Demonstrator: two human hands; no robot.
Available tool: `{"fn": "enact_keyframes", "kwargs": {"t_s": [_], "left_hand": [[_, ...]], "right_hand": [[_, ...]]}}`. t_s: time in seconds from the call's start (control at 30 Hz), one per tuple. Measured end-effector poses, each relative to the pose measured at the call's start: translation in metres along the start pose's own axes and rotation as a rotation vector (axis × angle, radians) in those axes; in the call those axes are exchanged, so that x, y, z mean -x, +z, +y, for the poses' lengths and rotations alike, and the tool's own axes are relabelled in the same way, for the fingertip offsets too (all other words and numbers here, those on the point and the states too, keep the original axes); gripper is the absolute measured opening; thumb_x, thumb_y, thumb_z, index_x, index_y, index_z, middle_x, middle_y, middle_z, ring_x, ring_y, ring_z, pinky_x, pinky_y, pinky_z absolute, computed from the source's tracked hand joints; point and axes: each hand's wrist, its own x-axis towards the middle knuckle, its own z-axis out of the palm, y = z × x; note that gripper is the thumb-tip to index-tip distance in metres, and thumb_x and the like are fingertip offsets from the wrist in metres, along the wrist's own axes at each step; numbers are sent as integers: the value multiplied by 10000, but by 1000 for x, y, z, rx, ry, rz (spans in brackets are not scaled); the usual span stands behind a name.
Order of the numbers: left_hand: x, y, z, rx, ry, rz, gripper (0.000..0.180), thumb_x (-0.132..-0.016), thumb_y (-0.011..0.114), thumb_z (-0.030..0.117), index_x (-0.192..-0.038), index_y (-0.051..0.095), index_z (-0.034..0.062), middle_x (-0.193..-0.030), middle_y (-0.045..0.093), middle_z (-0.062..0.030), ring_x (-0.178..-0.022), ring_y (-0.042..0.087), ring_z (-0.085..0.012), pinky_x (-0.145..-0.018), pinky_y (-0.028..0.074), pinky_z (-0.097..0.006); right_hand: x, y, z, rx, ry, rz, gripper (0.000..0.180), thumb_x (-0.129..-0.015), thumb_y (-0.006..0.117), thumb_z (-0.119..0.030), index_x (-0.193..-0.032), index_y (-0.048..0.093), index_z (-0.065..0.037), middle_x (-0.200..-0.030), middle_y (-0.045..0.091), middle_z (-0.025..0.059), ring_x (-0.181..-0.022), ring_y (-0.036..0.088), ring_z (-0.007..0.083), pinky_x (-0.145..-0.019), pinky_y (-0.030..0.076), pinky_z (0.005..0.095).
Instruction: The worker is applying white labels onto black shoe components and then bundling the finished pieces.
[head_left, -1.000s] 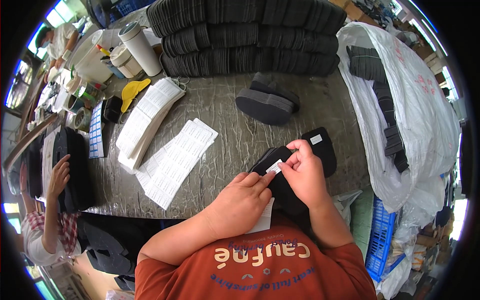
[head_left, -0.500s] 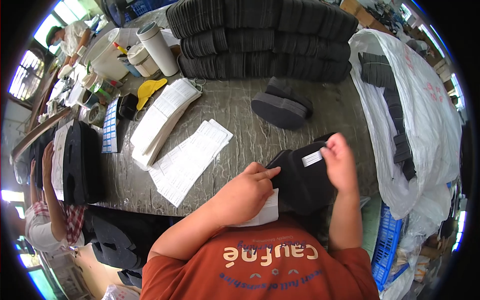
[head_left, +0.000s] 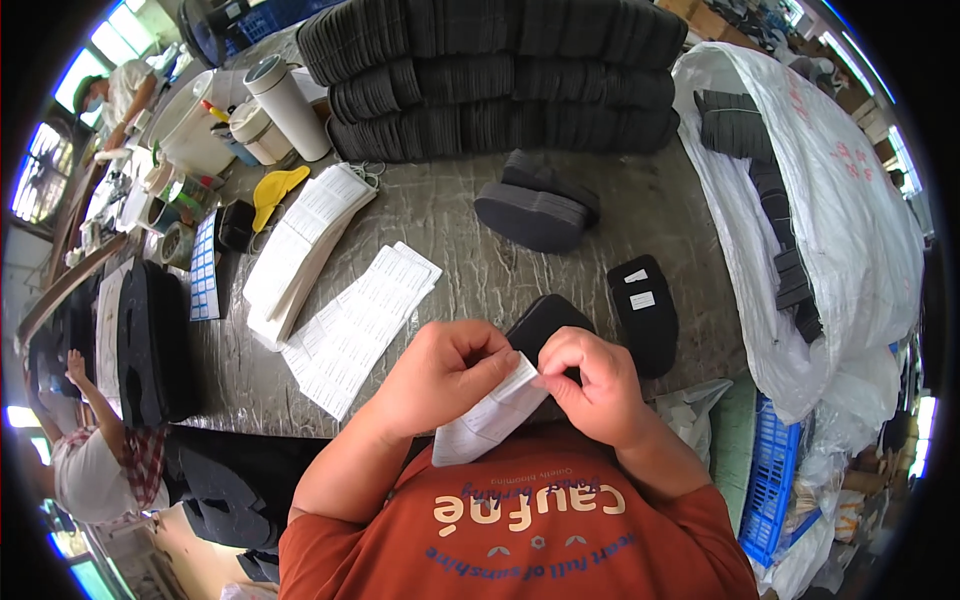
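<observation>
The left hand (head_left: 445,375) and right hand (head_left: 595,390) pinch the label sheet's (head_left: 490,415) upper edge between closed fingers (head_left: 488,377), probably to keep it taut, before the shirt (head_left: 640,550), near a black pad (head_left: 548,316) on the desk (head_left: 430,205).

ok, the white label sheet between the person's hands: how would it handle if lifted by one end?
Probably floppy: the label sheet appears to bend where it hangs below the left hand. Likely very light for its size, as it looks paper-thin. Perhaps easy to crease too, given that thinness, so a gentle pinch seems safer.
</observation>
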Motion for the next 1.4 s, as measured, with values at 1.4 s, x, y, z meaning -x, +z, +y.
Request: {"fn": "enact_keyframes", "kwargs": {"t_s": [1.4], "left_hand": [[2, 41, -24, -1084, 598, -118, 149, -808, 595, 157, -804, 610, 9, -1333, 549, -194, -897, 526, -235, -836, 448, -350]], "right_hand": [[-15, -11, 30, 395, 493, -37, 378, -795, 685, 5, -1133, 524, -46, -742, 596, 110, -710, 613, 222, -635, 474, 337]]}}
